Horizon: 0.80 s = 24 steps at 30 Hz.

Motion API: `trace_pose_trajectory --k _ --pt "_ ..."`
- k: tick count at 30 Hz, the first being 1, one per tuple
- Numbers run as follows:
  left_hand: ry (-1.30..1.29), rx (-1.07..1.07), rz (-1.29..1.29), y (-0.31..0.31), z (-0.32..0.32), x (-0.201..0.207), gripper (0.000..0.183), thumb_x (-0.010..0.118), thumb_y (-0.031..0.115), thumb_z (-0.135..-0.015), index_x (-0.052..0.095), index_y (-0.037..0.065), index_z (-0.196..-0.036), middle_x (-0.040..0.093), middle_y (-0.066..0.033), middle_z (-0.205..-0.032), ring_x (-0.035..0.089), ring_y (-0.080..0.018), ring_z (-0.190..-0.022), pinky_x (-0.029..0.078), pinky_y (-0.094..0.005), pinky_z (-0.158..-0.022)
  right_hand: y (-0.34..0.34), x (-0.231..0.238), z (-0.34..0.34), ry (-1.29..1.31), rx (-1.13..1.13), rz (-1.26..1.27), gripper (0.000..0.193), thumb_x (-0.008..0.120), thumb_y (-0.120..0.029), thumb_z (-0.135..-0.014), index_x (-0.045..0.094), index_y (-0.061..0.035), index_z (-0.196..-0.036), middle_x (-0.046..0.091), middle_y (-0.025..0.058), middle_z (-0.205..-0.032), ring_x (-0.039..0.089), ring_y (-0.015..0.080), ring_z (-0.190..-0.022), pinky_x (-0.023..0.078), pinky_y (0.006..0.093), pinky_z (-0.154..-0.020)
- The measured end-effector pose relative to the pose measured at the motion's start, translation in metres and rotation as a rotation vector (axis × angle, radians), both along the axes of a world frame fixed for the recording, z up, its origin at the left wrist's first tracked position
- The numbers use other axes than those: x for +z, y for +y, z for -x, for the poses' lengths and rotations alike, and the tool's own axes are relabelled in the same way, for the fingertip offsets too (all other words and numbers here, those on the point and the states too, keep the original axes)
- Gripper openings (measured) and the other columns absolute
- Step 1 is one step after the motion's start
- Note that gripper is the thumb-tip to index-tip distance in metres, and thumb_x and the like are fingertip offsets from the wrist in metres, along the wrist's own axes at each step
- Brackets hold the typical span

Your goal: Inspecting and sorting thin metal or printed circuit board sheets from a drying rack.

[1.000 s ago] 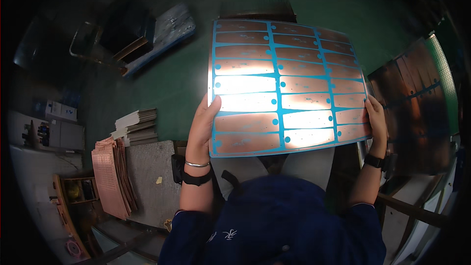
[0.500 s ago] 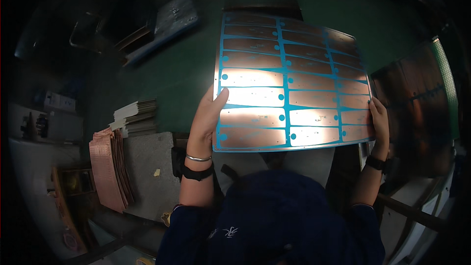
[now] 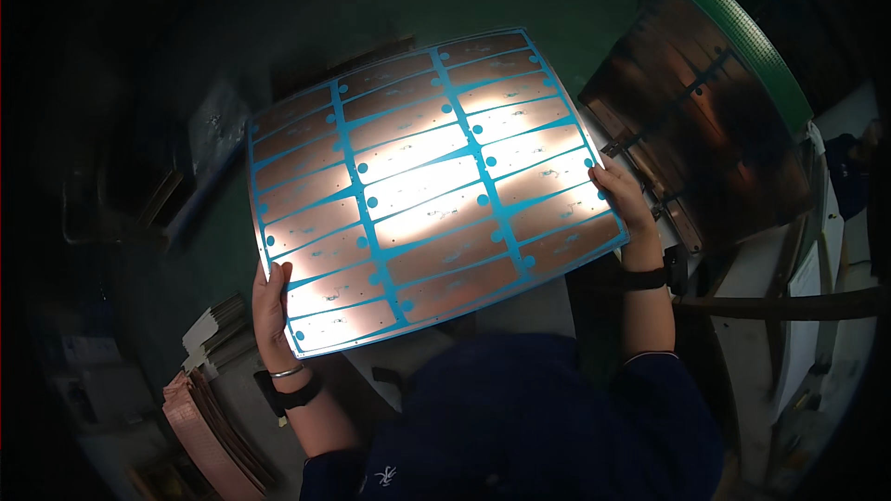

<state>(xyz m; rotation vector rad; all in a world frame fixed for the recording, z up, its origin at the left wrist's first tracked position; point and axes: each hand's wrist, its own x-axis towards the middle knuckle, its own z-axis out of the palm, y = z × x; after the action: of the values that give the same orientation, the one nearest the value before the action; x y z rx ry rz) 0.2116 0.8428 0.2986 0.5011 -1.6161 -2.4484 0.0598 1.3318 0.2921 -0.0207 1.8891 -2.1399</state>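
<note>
A large copper-coloured circuit board panel [image 3: 418, 190] with blue lines and rows of long blocks is held up in front of me. Bright light glares off its middle and its near left corner. My left hand [image 3: 270, 306] grips the left edge close to the near corner, thumb on the top face. On the right edge, my right hand [image 3: 624, 195] pinches the panel the same way. The fingers of both hands are partly hidden beneath it. The panel slopes, its right side farther from me than its left.
Right of the panel, another large copper panel [image 3: 705, 130] leans beside a green board with a gridded edge [image 3: 756, 51]. A stack of pinkish copper sheets [image 3: 209, 431] stands lower left, near pale sheets [image 3: 212, 332]. A dark bar [image 3: 780, 305] crosses at right.
The held panel has swung left and turned counterclockwise in view, with both hands still on its edges. The surroundings have shifted too, and the leaning copper panel now shows more fully.
</note>
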Motion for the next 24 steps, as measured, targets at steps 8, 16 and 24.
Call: trace_pose_trajectory --k 8,16,24 --pt "0.615 0.013 -0.669 0.051 0.033 0.025 0.048 0.033 0.040 -0.098 0.039 0.005 -0.130 0.049 -0.0113 -0.128 0.050 -0.0247 -0.114 0.044 -0.0413 -0.095 -0.053 -0.021 -0.001 0.177 0.144 0.710 0.043 0.046 -0.018 -0.094 0.039 -0.0009 -0.133 0.056 0.0033 -0.105 0.052 0.0087 -0.094 0.041 0.0222 -0.077" --pt "0.232 -0.002 -0.442 0.161 0.049 0.028 0.039 0.053 0.017 -0.092 0.042 0.007 -0.127 0.053 -0.0085 -0.122 0.051 -0.0189 -0.114 0.045 -0.0381 -0.095 -0.120 0.009 -0.044 -0.094 0.235 0.556 0.044 0.048 -0.019 -0.094 0.034 -0.0036 -0.132 0.053 0.0096 -0.118 0.055 0.0181 -0.105 0.048 0.0340 -0.090" --pt "0.087 0.054 -0.259 0.114 0.028 0.037 0.033 0.052 0.022 -0.093 0.048 0.000 -0.118 0.061 -0.0095 -0.104 0.062 -0.0142 -0.090 0.053 -0.0263 -0.074 -0.033 0.036 -0.008 0.151 -0.131 0.579 0.048 0.043 -0.023 -0.095 0.032 0.0022 -0.135 0.057 0.0193 -0.114 0.059 0.0229 -0.103 0.051 0.0323 -0.085"
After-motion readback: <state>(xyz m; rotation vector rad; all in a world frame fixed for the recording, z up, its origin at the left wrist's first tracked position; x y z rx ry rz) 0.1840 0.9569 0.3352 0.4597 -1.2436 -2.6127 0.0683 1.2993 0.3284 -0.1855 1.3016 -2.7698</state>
